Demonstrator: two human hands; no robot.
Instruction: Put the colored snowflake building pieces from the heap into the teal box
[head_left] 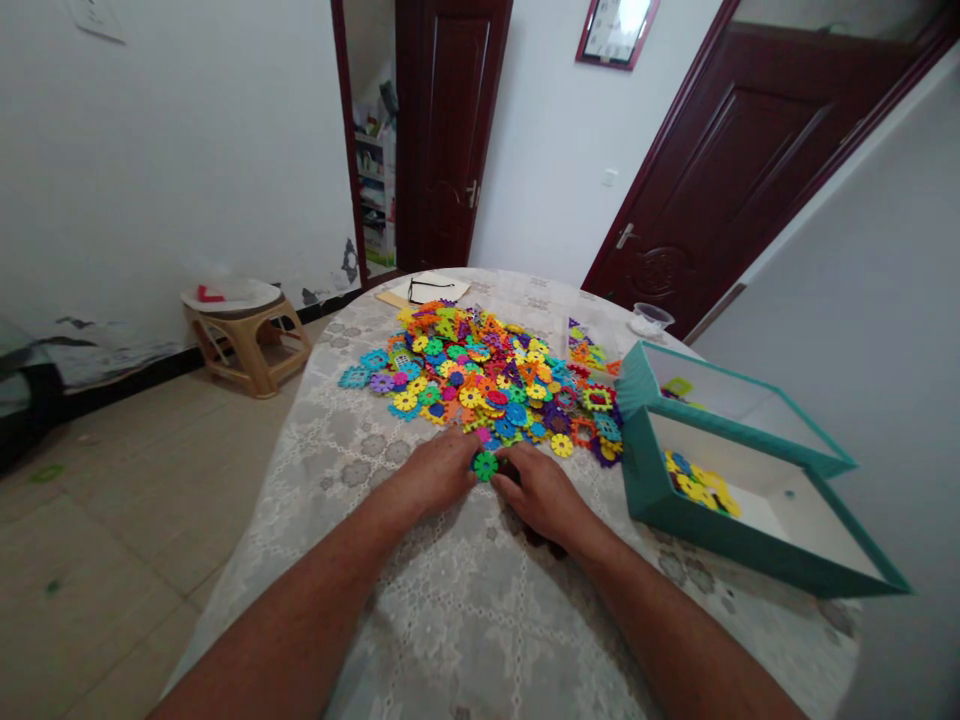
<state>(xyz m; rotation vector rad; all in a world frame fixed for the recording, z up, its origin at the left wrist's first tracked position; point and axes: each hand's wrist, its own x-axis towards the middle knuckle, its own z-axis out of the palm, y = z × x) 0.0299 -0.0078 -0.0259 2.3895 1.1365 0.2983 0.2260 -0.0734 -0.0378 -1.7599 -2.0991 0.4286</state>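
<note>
Between my two hands, at the near edge of a heap of plastic pieces, is a green flower-shaped disc [485,466]. My left hand [448,467] has its fingers closed at the disc's left side, with a pink piece [482,436] just above the fingertips. On the other side, my right hand [534,484] pinches at the disc's right edge with curled fingers. Something dark shows by the right fingertips, too small to name. Beyond both hands spreads the heap of colourful interlocking pieces [495,397], with discs, squares and triangles mixed together.
A teal box [705,540] holding yellow pieces [701,487] stands at the right, with a second teal box part [750,400] behind it. Glasses [431,286] lie on paper at the far edge. A clear plastic cup [652,316] sits far right. A stool [247,340] stands left of the table.
</note>
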